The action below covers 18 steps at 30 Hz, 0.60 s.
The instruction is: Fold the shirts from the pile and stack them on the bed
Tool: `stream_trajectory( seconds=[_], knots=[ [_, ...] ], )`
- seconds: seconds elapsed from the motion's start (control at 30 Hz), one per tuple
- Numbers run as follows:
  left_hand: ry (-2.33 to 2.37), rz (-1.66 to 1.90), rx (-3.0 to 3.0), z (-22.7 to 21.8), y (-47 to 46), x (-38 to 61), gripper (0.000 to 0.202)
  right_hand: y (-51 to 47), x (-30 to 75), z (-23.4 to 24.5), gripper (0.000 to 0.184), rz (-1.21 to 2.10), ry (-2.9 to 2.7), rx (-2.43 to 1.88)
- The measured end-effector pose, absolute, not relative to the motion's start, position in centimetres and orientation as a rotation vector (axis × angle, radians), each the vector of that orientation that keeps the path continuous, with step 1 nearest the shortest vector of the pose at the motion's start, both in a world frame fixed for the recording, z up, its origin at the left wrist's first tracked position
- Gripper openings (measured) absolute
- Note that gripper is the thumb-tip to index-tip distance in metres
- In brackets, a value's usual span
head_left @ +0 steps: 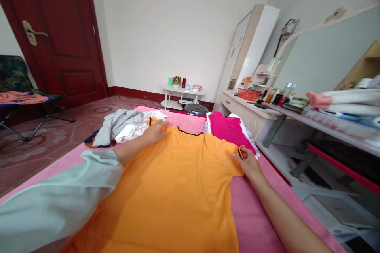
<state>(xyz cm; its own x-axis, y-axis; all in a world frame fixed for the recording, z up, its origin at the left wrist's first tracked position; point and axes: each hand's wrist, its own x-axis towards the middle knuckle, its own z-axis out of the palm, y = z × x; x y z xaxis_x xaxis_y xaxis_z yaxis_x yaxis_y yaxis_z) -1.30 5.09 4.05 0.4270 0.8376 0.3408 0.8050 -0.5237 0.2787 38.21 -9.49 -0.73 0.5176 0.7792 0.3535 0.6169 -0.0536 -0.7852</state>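
An orange T-shirt [175, 189] with dark trim at the neckline and sleeves lies spread over a pink cover [255, 213], its collar end away from me. My right hand [249, 162] pinches the cuff of the right-hand sleeve. At the opposite shoulder, my left hand [157, 130] is closed on the fabric beside the other sleeve, its fingertips partly hidden. Beyond my left hand is a loose heap of grey and white clothes [124, 124]. A bright pink garment [227, 126] lies on a stack of clothes just past my right hand.
To the right stand a dressing table [237, 102] with bottles and a red basket [248, 94], and a shelf [297, 116] holding folded items. A low white table [181, 90] stands by the far wall. On the left are a folding chair [18, 75] and a dark red door [59, 27].
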Motion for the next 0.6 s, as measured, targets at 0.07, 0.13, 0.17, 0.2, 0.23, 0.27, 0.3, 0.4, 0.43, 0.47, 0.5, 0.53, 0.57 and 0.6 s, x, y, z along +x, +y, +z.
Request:
stream_trajectory(
  seconds=[0.07,0.13,0.17,0.2,0.23,0.27,0.3,0.4,0.43,0.47,0.5,0.53,0.57,0.6],
  knots=[
    [1.619,0.664,2.563,4.1,6.9,-1.6,0.052,-9.6,36.7,0.1,0.076,-0.012,-1.363,-1.899],
    [1.725,0.620,2.537,4.0,7.9,-1.5,0.055,-9.7,35.1,1.0,0.080,-0.180,-1.484,-2.042],
    [1.768,0.592,2.526,3.9,8.1,-1.3,0.057,-9.8,34.4,1.4,0.080,-0.234,-1.531,-2.090],
    [1.804,0.564,2.516,3.9,8.2,-1.1,0.057,-9.7,33.7,1.7,0.080,-0.261,-1.584,-2.115],
    [1.834,0.536,2.507,3.8,8.2,-0.9,0.056,-9.5,33.2,1.9,0.081,-0.263,-1.642,-2.126],
    [1.859,0.509,2.501,3.7,8.2,-0.7,0.053,-9.3,32.9,2.0,0.082,-0.248,-1.694,-2.127],
    [1.878,0.487,2.498,3.6,8.1,-0.5,0.050,-8.9,32.6,2.0,0.083,-0.220,-1.733,-2.126],
    [1.913,0.445,2.491,3.3,7.8,-0.3,0.037,-8.1,32.6,1.9,0.077,-0.123,-1.761,-2.138],
    [1.917,0.439,2.489,3.3,7.7,-0.4,0.031,-7.9,32.7,1.8,0.071,-0.097,-1.758,-2.151],
    [1.915,0.438,2.487,3.2,7.6,-0.5,0.025,-7.8,32.9,1.8,0.062,-0.077,-1.763,-2.165],
    [1.910,0.441,2.484,3.2,7.5,-0.7,0.021,-7.8,33.0,1.8,0.050,-0.062,-1.776,-2.181],
    [1.903,0.451,2.478,3.3,7.4,-0.9,0.019,-7.9,33.2,1.8,0.037,-0.047,-1.795,-2.197],
    [1.894,0.467,2.469,3.4,7.3,-1.2,0.022,-8.0,33.4,1.9,0.024,-0.030,-1.815,-2.212],
    [1.884,0.487,2.457,3.5,7.2,-1.4,0.026,-8.1,33.6,2.0,0.016,-0.011,-1.832,-2.222]
  ],
)
